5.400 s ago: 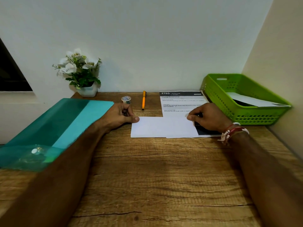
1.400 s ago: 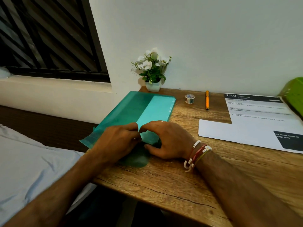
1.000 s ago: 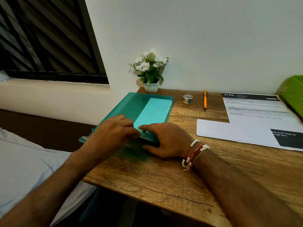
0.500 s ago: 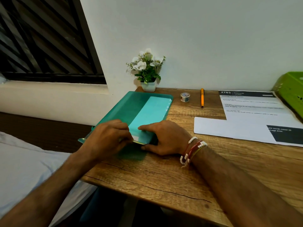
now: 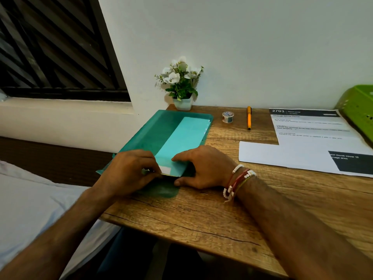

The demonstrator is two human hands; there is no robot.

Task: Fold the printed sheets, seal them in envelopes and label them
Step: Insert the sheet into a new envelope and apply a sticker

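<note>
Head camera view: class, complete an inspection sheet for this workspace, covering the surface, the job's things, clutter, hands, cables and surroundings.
Surface: wooden desk, bare wood along the near edge.
Job's things: teal folder at the desk's left edge, pale paper showing through it; printed sheets at the right; tape roll and orange pen near the wall.
Clutter: potted flowers at the back; green basket at far right.
Hands: left hand pinches white paper at the folder's mouth; right hand grips the folder's near edge.
Cables: nothing seen.
Surroundings: white wall, barred window at left, pale cloth below the desk's left side.
</note>
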